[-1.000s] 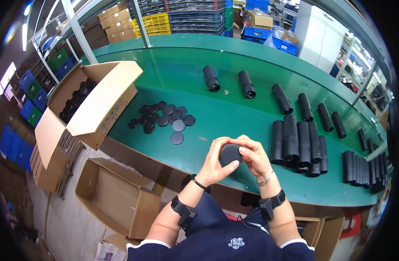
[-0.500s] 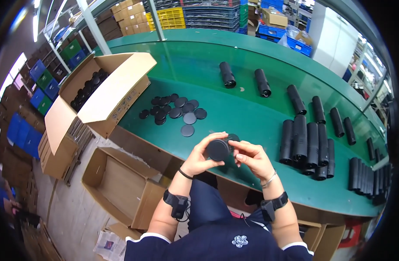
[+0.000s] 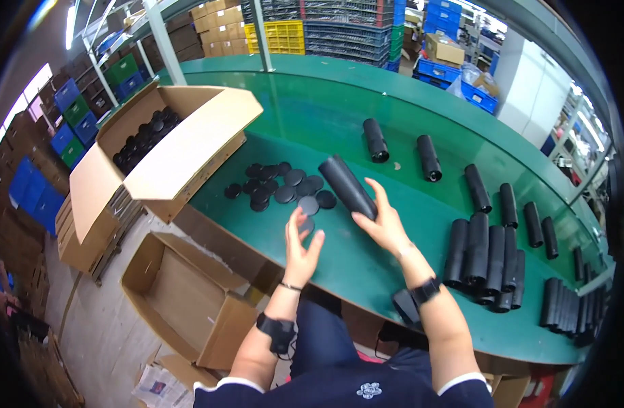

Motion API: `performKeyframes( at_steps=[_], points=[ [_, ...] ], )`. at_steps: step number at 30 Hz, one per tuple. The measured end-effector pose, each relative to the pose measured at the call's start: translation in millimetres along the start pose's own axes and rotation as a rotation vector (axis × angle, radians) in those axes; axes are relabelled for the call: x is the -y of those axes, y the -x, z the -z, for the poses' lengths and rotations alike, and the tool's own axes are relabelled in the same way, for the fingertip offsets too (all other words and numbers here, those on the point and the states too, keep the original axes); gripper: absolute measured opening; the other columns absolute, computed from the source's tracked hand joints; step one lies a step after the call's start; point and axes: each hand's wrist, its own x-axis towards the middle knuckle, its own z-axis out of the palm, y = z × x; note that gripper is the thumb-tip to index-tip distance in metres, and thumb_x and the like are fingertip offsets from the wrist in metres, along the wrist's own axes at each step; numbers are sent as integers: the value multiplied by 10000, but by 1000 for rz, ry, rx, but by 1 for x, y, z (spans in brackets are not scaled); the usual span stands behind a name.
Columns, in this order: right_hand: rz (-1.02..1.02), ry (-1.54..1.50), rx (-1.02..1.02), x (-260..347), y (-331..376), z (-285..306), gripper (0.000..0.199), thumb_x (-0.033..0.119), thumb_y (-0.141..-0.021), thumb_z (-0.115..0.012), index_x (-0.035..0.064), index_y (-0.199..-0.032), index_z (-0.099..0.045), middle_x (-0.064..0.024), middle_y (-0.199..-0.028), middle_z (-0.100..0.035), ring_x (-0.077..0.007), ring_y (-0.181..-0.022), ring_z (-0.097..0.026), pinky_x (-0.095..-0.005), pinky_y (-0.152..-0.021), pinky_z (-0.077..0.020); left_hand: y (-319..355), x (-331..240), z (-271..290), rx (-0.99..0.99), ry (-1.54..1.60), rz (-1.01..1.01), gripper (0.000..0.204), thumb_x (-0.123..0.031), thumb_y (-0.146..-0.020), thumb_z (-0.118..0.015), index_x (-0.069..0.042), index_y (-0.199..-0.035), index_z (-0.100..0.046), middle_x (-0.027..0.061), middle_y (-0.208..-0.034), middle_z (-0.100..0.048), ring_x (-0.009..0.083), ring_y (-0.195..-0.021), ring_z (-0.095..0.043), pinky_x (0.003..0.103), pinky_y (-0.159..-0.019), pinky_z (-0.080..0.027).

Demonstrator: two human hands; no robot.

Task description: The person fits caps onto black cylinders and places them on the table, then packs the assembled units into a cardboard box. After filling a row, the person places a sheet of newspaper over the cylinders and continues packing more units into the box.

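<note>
My right hand (image 3: 387, 228) grips the lower end of a black tube (image 3: 347, 185), which slants up and left above the green bench. My left hand (image 3: 300, 255) is off the tube, fingers spread and curved, with nothing in it. Just beyond its fingertips lie loose round black caps (image 3: 293, 178), several of them overlapping on the bench top. To the right, a cluster of similar black tubes (image 3: 476, 250) rests together on the bench.
Beyond it, single tubes (image 3: 376, 141) lie spaced along the green bench (image 3: 312, 109). At the left an open carton (image 3: 189, 143) contains more black caps. Another open carton (image 3: 176, 285) sits lower, beside the bench. More tubes (image 3: 563, 304) are grouped at the far right.
Both hands were together around the tube, its round end facing me. The left hand has let go and opened; the right has swung the tube up, away from me, side-on.
</note>
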Motion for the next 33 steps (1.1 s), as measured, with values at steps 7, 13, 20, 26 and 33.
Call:
performKeyframes(
  at_steps=[7,13,20,26,33],
  points=[
    [1,308,-229,-91,-205,-56,604,331,-799,-640,244,-1365,-448,-248,-975,-656,-410,-936,-630,-458,-874,-494,8,-2,1,161,-646,-314,313,-121,-746,-692,-49,-1045,-632,199,-1210,-451,403,-1182,-393,478,-1001,-340],
    [-314,278,-80,-100,-281,-104,836,268,-783,-682,243,-1479,-218,-287,-1309,-416,-472,-1113,-519,-489,-965,-444,14,-1,10,177,-655,-280,269,-101,-716,-697,-65,-979,-655,185,-1194,-467,407,-1177,-402,480,-997,-348],
    [-53,574,-149,-85,-256,-70,568,377,-812,-687,107,-1286,-528,-253,-1288,-498,-443,-1174,-485,-468,-981,-428,0,13,2,177,-606,-290,246,-72,-719,-664,-46,-963,-643,199,-1207,-445,411,-1170,-395,483,-991,-344],
    [-42,902,-282,17,-50,60,437,262,-735,-746,71,-1110,-629,-119,-946,-647,-319,-944,-589,-433,-804,-488,2,10,2,160,-607,-292,225,-56,-747,-637,-12,-968,-636,195,-1220,-445,390,-1168,-389,474,-977,-340],
    [-645,1310,-354,2,120,139,798,238,-660,-792,143,-1369,-438,-128,-1058,-560,-309,-985,-532,-426,-796,-467,8,1,-12,223,-453,-246,188,-66,-774,-644,-38,-959,-654,143,-1142,-517,336,-1145,-424,428,-972,-358]
  ],
)
